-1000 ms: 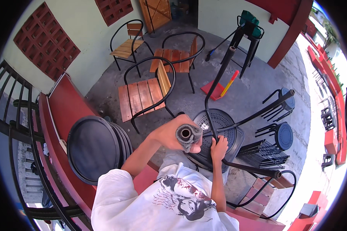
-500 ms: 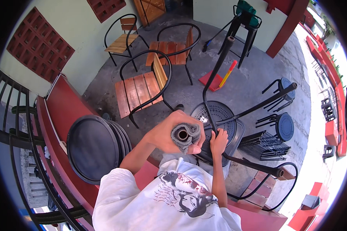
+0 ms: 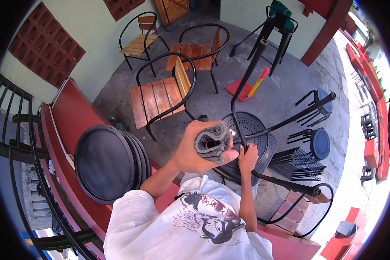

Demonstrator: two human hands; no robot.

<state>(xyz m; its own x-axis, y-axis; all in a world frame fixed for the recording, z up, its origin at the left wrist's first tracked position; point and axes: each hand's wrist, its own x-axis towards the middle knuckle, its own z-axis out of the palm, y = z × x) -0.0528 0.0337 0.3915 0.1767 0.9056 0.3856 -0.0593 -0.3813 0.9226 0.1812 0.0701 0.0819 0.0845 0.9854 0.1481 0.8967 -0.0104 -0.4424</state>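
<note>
L hand [image 3: 199, 149] clamped on grey cloth [image 3: 210, 141] wrapped over the near leg-end of the upturned black stool [image 3: 251, 134], leg axis pointing up toward cam, R hand [image 3: 248, 157] closed on stool frame just beside, seat below both.

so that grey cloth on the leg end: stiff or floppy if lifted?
Probably floppy: the grey cloth bunches in folds under the left hand. Likely light and grippy rather than slippery. The upturned stool, steadied by the right hand, looks rigid metal.
</note>
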